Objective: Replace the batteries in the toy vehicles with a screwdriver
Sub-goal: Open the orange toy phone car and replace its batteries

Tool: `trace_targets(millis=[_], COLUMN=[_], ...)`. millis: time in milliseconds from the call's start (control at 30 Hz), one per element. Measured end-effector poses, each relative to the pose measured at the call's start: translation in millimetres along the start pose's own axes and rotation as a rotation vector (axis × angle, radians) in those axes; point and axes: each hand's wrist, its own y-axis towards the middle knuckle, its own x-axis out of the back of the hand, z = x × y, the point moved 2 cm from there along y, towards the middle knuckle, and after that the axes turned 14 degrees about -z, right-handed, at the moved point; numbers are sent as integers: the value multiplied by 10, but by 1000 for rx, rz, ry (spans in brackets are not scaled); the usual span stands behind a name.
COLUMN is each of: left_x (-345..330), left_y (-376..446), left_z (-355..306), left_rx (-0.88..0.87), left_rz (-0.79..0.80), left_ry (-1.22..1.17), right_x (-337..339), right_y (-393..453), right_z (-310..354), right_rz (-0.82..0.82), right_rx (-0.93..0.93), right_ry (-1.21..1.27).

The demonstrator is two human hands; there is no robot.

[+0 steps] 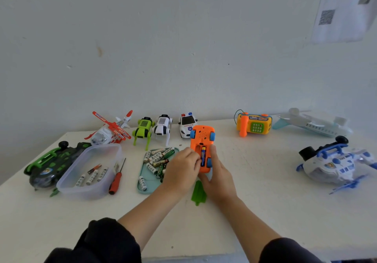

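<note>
An orange plastic toy car with blue wheels (202,140) is held upside down above the white table (255,181), its battery bay open and one blue cylindrical battery (203,156) seated inside. The right hand (218,178) grips the car's near end from below, thumb up along its right side. The left hand (181,170) has its fingers curled at the bay's left edge; whether they pinch anything cannot be told. A red-handled screwdriver (116,178) lies beside a clear plastic tub (89,168). A teal tray (145,188) of loose batteries sits under the left hand. A green plastic cover (198,192) lies on the table below the hands.
</note>
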Motion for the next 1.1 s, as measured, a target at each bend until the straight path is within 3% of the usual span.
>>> trace_targets(millis=[167,367,500,633,767,967,1033,1100], left_x=[2,-1,-15,24,14,-76,-80,-48], left_y=[-87,-180,-164,-16,140,192,191,182], left_z=[35,225,245,165,106,188,199,191], left_rx=[-232,-282,-108,375,645,813,761,576], left_rz=[-49,-71,-53,146,321,436,331,200], left_ry=[38,32,16,-220,-481,-623,-508,-343], right_x=[-60,-21,-19,6,13,0,8,14], right_y=[5,18,0,6,1,3,4,10], right_z=[-67,-41,-30,-14,-10,-33,-24,-16], right_rz=[3,-23,-23,-14,-16,-22,-11,-5], right_rx=[-23,-8,-3,-33,-51,-56,-63,-72], right_ry=[-10,28,45,72,98,118,120,119])
